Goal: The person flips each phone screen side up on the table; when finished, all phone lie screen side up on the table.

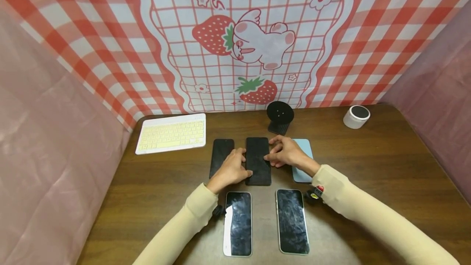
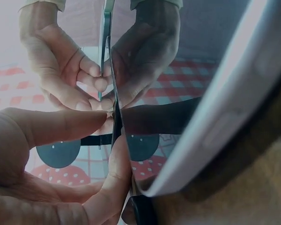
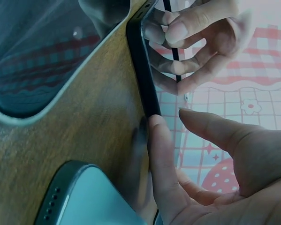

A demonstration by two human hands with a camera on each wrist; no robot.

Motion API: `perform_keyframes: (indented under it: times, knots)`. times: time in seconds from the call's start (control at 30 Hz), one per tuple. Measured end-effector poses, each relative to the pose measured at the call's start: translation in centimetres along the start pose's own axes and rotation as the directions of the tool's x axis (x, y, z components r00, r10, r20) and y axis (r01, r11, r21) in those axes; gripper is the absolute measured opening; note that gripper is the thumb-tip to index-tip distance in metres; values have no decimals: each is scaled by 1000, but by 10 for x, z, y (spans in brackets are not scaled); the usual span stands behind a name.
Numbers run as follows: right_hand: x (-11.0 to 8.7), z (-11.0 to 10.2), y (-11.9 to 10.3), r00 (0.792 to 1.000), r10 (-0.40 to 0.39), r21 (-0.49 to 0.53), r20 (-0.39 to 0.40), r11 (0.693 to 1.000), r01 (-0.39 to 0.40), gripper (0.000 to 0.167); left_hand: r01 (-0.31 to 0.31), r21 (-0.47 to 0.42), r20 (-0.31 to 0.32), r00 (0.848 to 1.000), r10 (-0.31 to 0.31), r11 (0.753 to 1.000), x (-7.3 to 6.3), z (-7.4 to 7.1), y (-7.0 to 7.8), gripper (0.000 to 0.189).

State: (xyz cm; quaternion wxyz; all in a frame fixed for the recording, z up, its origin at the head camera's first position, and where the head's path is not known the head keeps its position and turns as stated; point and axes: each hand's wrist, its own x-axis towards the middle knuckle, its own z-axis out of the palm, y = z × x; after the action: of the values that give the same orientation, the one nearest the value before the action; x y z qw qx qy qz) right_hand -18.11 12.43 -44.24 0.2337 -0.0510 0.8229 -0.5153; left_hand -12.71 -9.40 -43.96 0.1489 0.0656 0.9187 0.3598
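In the head view a black phone [image 1: 258, 167] lies at the middle of the desk, between both hands. My left hand [image 1: 232, 167] grips its left side, the thumb over the lower left part and the fingers by the edge. From the other side my right hand [image 1: 287, 151] holds the right edge with fingers and thumb. The right wrist view shows a fingertip against the phone's dark side [image 3: 147, 70]. Another black phone [image 1: 220, 152] lies left, partly under my left hand. A light blue phone [image 1: 303, 150] lies partly under my right wrist.
Two phones lie nearer me, a left one [image 1: 241, 224] and a right one [image 1: 292, 221]. Behind are a white keyboard [image 1: 171, 134], a black round-topped stand [image 1: 280, 113] and a small white cylinder [image 1: 356, 117]. A strawberry-print cloth [image 1: 254, 85] hangs along the back edge.
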Motion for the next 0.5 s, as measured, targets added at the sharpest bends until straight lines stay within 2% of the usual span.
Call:
perform_keyframes:
  times: [0.27, 0.5]
  knots:
    - [-11, -10, 2, 1000, -28, -28, -6, 999, 28, 60, -16, -2, -47, 999, 16, 1000, 1, -2, 1, 78]
    - [-24, -28, 3, 998, -61, -58, -22, 997, 60, 61, -107, -47, -65, 992, 104, 993, 3, -6, 10, 74]
